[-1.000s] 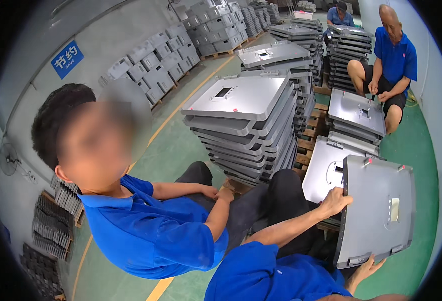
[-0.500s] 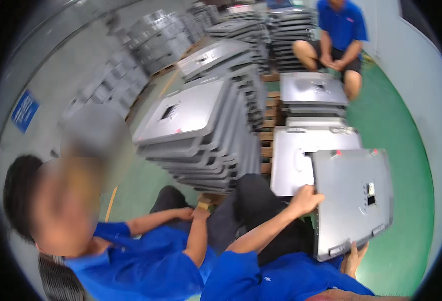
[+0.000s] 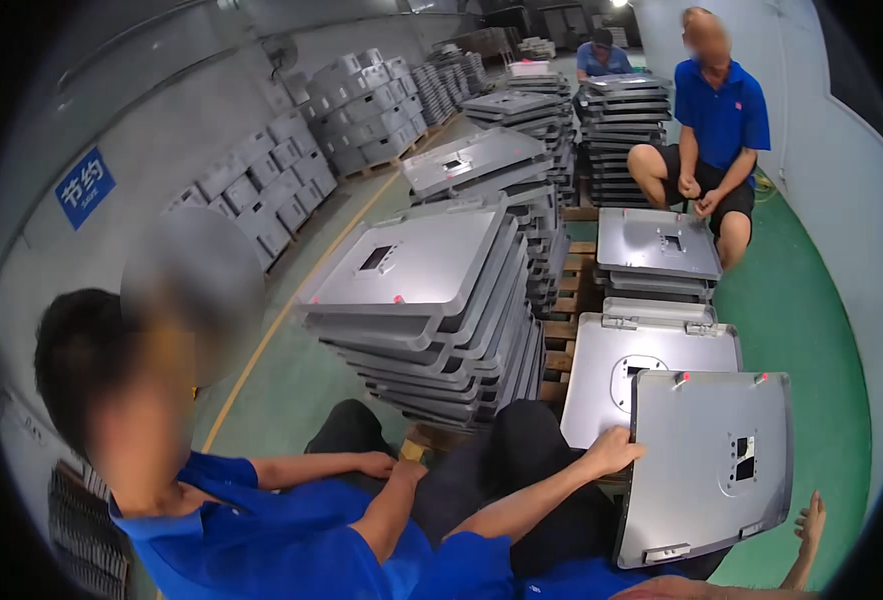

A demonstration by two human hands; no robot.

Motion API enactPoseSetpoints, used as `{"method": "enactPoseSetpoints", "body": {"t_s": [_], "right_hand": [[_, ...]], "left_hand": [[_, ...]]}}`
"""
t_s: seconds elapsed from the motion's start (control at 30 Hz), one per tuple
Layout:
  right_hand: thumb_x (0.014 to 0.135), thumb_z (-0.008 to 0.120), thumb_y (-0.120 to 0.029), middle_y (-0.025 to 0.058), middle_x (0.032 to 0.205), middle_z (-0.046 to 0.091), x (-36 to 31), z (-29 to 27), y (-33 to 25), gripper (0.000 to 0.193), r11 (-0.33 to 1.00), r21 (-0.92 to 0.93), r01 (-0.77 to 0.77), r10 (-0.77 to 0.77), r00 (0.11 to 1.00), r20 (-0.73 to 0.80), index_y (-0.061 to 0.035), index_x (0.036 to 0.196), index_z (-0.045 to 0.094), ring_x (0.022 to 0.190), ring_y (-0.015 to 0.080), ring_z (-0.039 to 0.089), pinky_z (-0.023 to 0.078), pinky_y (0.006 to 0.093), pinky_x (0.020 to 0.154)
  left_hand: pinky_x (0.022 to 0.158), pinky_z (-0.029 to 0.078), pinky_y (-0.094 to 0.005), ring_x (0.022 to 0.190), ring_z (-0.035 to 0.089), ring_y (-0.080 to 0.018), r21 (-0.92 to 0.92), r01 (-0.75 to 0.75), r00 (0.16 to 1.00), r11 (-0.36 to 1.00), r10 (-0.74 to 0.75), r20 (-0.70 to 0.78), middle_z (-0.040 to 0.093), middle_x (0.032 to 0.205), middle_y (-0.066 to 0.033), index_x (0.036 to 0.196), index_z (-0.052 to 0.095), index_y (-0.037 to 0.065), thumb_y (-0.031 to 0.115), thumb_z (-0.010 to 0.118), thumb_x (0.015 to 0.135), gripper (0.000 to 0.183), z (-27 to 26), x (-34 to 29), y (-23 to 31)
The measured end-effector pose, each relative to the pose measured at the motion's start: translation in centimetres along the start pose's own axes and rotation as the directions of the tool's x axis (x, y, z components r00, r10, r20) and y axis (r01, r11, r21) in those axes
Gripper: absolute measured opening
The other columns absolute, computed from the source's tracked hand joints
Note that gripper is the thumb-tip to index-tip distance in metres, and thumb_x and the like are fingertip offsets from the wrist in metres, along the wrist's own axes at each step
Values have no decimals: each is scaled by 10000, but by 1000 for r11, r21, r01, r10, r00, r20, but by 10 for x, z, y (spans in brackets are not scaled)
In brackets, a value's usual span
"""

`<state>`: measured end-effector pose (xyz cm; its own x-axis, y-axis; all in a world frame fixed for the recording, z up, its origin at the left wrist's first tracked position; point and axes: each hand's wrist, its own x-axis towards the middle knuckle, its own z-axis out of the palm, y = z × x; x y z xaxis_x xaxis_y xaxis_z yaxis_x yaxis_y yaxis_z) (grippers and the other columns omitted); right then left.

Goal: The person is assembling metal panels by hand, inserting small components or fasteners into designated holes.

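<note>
To your left, a pale grey wall point(image 3: 196, 100) carries a blue rectangular sign point(image 3: 86, 188) with white characters. Grey boxes point(image 3: 361, 110) stand stacked along it. To your right runs a plain, whitish wall point(image 3: 816, 160). Around you, the floor point(image 3: 811, 350) is green, crossed by a yellow line point(image 3: 216, 430). A bright lamp point(image 3: 618, 3) shines at the dim far end.

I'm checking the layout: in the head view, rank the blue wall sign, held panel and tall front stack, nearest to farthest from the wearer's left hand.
1. Held panel: its left edge is in the left hand.
2. Tall front stack: ahead, leftward.
3. Blue wall sign: far left.
</note>
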<state>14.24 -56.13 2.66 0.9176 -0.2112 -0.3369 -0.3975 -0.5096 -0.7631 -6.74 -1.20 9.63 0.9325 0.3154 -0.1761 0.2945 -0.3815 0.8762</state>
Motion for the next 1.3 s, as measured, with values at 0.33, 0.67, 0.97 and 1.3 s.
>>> {"method": "enactPoseSetpoints", "body": {"t_s": [0.33,0.67,0.97,1.3], "right_hand": [[894,500,-609,-9,815,540,52,23,28,597,996,-70,57,-35,957,288,-61,1124,558,610,105,521,408,272,458],[885,503,-600,54,1006,591,24,36,25,620,1000,18,16,-20,969,245,-69,1202,545,826,194,576,439,332,529],[928,530,-426,-12,717,495,-33,50,-27,437,982,34,183,-186,975,119,-4,824,577,672,100,456,369,288,547],[920,494,-577,83,846,625,-98,101,-103,674,985,-158,64,20,877,480,66,1063,635,750,169,552,448,315,632]], "left_hand": [[665,479,-463,714,633,-426,79,75,997,994,-73,-24,603,711,-318,717,617,-127,242,605,676,372,0,24,-5],[735,486,-467,806,635,-442,54,182,983,982,-183,6,628,818,-334,778,625,-140,251,598,680,404,2,24,-5],[622,485,-446,667,626,-354,33,158,985,987,-160,62,626,731,-279,736,634,-97,295,569,716,398,-42,52,14],[678,487,-405,719,653,-358,297,54,990,953,-90,110,637,738,-296,848,631,-168,247,571,706,443,-155,122,29]]}}
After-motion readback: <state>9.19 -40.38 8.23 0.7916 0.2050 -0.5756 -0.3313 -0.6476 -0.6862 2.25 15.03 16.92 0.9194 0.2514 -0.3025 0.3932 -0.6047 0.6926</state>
